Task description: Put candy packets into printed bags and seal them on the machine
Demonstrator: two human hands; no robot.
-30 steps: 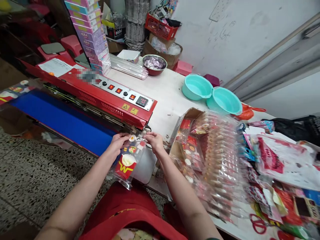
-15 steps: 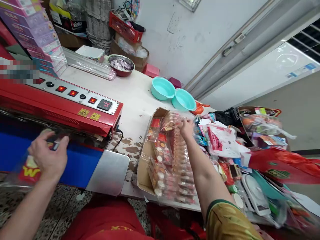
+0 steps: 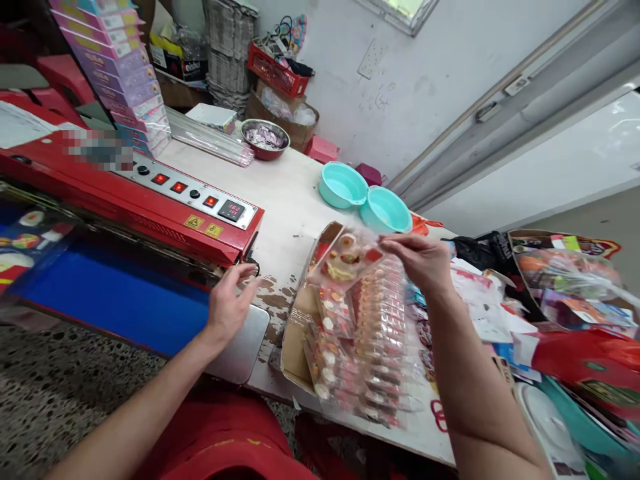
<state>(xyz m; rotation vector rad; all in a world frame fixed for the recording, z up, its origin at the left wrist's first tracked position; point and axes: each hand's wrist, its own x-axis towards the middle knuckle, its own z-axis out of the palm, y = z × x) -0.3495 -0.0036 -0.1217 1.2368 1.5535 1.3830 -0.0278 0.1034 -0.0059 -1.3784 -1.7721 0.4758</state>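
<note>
My right hand [image 3: 420, 257] pinches the upper right corner of a clear plastic packet [image 3: 345, 260] with small food-shaped pieces inside. The packet is raised over a cardboard box [image 3: 295, 333] holding rows of similar packets [image 3: 383, 313]. My left hand [image 3: 233, 300], fingers apart and holding nothing, hovers above the metal plate [image 3: 240, 353] at the right end of the blue belt [image 3: 125, 287]. Another packet [image 3: 30, 247] lies at the far left of the belt, along the front of the red machine [image 3: 125, 200].
Two turquoise basins [image 3: 385, 210] stand behind the box. A metal bowl of small sachets [image 3: 265, 137] and a tall stack of boxes [image 3: 130, 80] are farther back. Bags, papers and a white scale [image 3: 550, 427] crowd the right side.
My left hand has let go of a packet on the belt and moved right, toward the box. My right hand has lifted a packet from the box. The view has shifted left.
</note>
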